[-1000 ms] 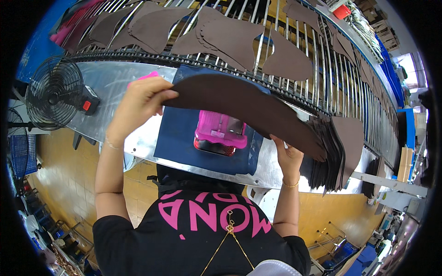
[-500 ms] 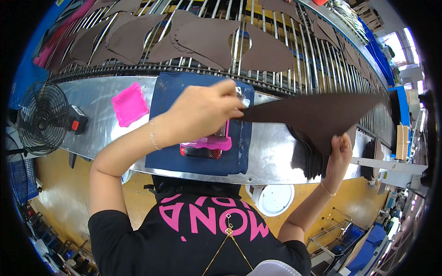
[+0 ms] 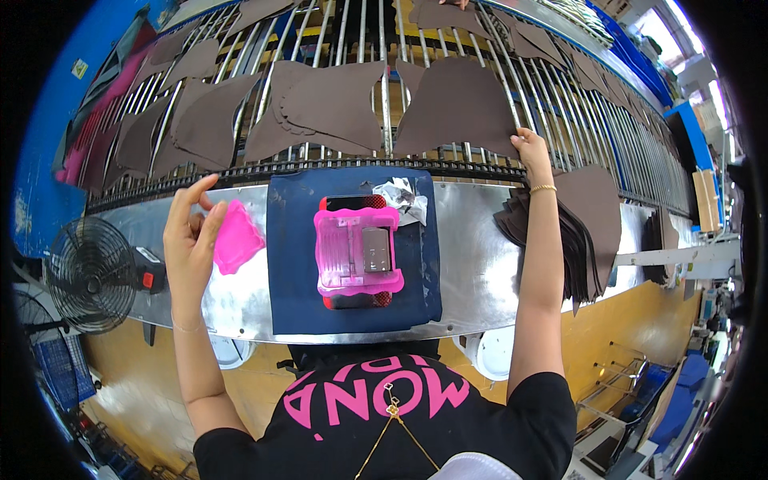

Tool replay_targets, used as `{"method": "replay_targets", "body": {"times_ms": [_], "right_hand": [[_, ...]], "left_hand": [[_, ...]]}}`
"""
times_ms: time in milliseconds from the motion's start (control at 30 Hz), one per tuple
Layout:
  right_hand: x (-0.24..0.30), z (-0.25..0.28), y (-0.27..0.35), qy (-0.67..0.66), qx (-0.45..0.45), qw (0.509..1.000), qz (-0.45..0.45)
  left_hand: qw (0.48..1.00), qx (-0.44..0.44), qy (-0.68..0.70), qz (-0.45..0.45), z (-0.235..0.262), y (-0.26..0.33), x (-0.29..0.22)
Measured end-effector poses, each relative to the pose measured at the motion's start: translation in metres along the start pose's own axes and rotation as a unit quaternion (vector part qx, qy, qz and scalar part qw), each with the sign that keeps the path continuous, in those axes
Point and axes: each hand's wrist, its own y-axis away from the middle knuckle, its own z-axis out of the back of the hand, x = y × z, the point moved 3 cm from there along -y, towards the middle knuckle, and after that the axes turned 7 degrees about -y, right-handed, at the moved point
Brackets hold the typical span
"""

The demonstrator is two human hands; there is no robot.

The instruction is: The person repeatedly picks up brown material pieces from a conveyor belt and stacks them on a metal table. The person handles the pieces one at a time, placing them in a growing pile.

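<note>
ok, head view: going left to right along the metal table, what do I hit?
Black fan → left hand → pink wavy-edged tray → dark blue mat with a pink plastic holder on it → large stack of brown cut pieces → smaller stack of brown pieces.

Wearer's own hands, two: left hand [image 3: 189, 238], right hand [image 3: 533, 157]. Co-worker's hand [image 3: 457, 3] at top edge, one. Brown piece [image 3: 460, 104] at right fingertips, one; other brown pieces on rack [image 3: 387, 120] overlap, too layered to count. Brown stacks [image 3: 588, 200] on metal table [image 3: 480, 264], two. Pink box [image 3: 340, 248], one. Pink tray [image 3: 237, 240], one. Blue mat [image 3: 294, 248], one. Black fan [image 3: 92, 272] on table, one. Bracelets [image 3: 544, 188], two. Necklace [image 3: 392, 408], one.
</note>
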Motion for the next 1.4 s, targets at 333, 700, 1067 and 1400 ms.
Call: {"method": "replay_targets", "body": {"times_ms": [333,700,1067,1400], "right_hand": [[0.067,-0.003,0.053,0.157,-0.118,0.966,0.168],[0.024,0.203,0.238,0.407,-0.344,0.83,-0.164],[-0.001,0.221,0.246,0.247,-0.332,0.874,-0.255],[0.008,0.224,0.24,0.311,-0.328,0.862,-0.23]], "left_hand": [[0.999,0.017,0.047,0.02,-0.011,0.001,0.003],[0.994,0.061,0.095,-0.009,-0.033,-0.013,0.022],[0.99,0.087,0.107,-0.026,-0.041,-0.008,0.016],[0.988,0.089,0.125,-0.004,-0.039,-0.003,0.019]]}}
